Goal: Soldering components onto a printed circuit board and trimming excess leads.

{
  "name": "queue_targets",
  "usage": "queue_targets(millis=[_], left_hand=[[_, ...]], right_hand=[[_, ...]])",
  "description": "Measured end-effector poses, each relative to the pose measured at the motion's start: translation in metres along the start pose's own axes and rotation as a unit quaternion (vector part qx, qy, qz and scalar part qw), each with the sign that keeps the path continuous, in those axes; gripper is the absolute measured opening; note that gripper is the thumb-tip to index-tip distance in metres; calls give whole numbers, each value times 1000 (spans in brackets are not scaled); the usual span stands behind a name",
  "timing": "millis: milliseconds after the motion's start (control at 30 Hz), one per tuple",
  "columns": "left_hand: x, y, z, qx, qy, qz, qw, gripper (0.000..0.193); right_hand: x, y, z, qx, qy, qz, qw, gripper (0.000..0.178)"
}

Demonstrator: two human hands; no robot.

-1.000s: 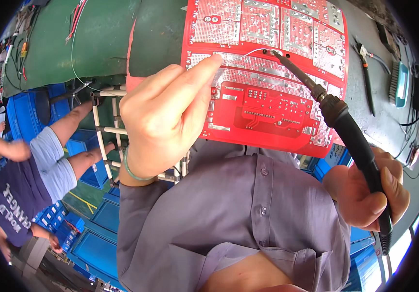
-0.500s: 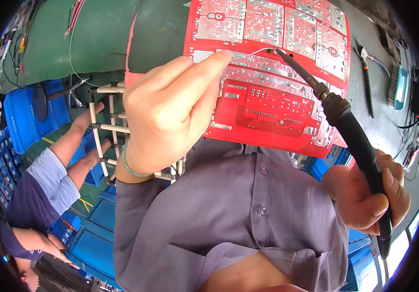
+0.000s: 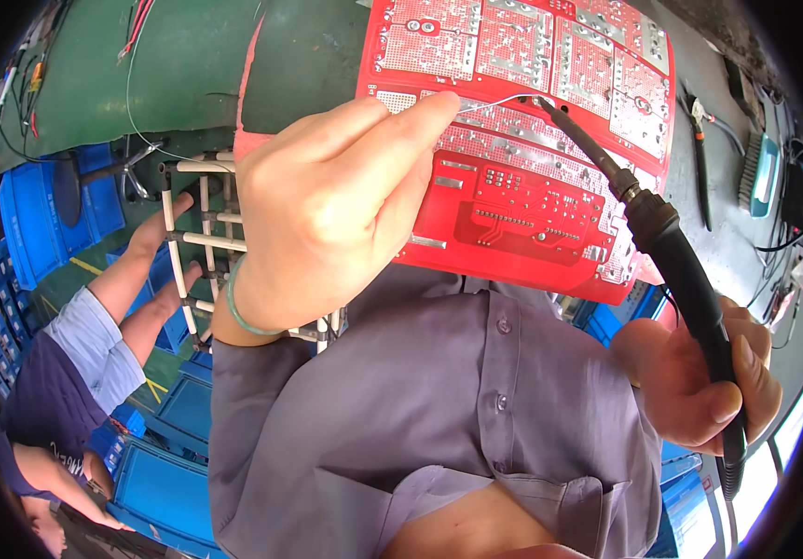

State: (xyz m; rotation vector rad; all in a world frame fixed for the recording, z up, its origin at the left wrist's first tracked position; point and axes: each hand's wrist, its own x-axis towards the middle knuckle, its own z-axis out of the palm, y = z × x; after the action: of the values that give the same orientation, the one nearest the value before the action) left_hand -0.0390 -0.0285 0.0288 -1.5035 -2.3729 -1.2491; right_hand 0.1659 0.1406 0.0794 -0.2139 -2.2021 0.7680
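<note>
A large red circuit board (image 3: 513, 247) with silvery solder pads lies on the bench in front of me. My left hand (image 3: 327, 205) is closed in a pinch on a thin solder wire (image 3: 496, 101), which bends over the board to the iron's tip. My right hand (image 3: 700, 382) is wrapped round the black handle of a soldering iron (image 3: 676, 256). The iron slants up and to the left, its tip at the board close to a dark hole. Wire end and tip meet there, or nearly so; the exact contact is too small to tell.
Pliers (image 3: 700, 158) and a teal brush (image 3: 763, 177) lie on the bench right of the board. A green mat (image 3: 187, 84) covers the left side. Beyond it stand a pipe rack (image 3: 210, 240) and blue bins (image 3: 164, 494). Another person (image 3: 56, 401) is at the left.
The whole view has shifted slightly, with the board appearing a little further right. Both hands keep their grips, and the iron's tip stays at nearly the same spot on the board.
</note>
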Motion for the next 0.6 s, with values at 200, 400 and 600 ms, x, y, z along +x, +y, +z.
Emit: queue_targets(millis=[200,400,600], left_hand=[[1,-4,-4,-5,-6,-4,1000,28],[3,-9,-6,-14,-14,3,1000,29],[3,-9,-3,-20,-18,-3,1000,28]], right_hand=[[2,-5,6,0,0,5,1000,43],[2,-3,7,3,14,-7,1000,43],[1,0,5,12,12,1,1000,44]])
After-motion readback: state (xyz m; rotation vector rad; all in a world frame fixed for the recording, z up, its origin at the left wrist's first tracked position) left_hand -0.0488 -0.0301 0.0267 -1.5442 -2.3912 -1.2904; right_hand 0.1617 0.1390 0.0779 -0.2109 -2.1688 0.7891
